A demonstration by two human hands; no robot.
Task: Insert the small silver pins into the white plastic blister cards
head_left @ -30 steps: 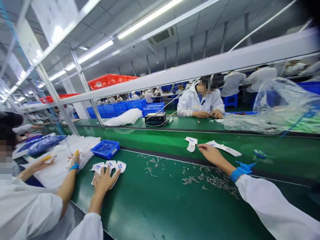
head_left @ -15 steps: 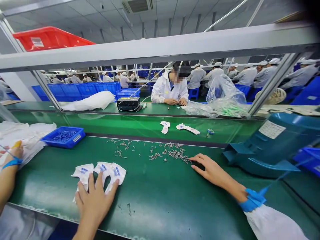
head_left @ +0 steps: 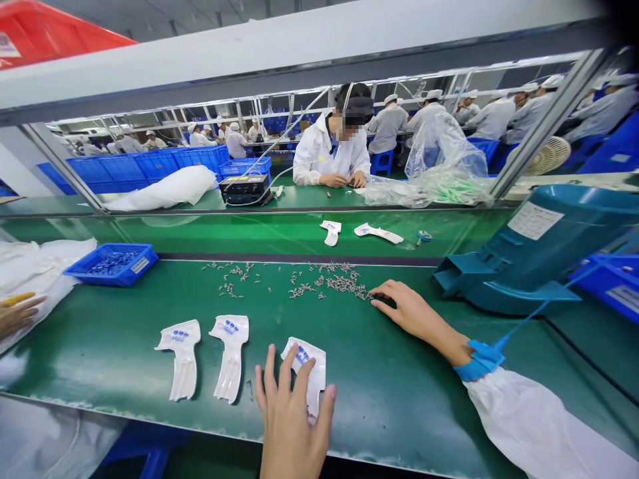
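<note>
My left hand (head_left: 294, 412) lies open with fingers spread over a white plastic handle shell (head_left: 318, 362), touching its upper part. Left of it, a second white shell (head_left: 230, 359) and a third white shell (head_left: 184, 359) lie spaced apart, hollow sides up with blue marks inside. My right hand (head_left: 407, 309) rests on the green work surface. Its thumb and forefinger are bent and slightly apart at the right edge of a scatter of small screws (head_left: 347, 283). Whether a screw is touched between the fingertips is too small to tell.
A blue tray (head_left: 112, 265) of small blue parts stands left, near a co-worker's hand (head_left: 20, 316). A teal plastic holder (head_left: 519, 246) stands right. Beyond the ledge lie two white shells (head_left: 378, 233). A co-worker in white (head_left: 332, 150) sits opposite. A metal beam (head_left: 299, 46) crosses above.
My left hand has moved right with one white shell, leaving two others separated on the left. My right hand stays by the screws, thumb and forefinger closer together. The view has tilted down.
</note>
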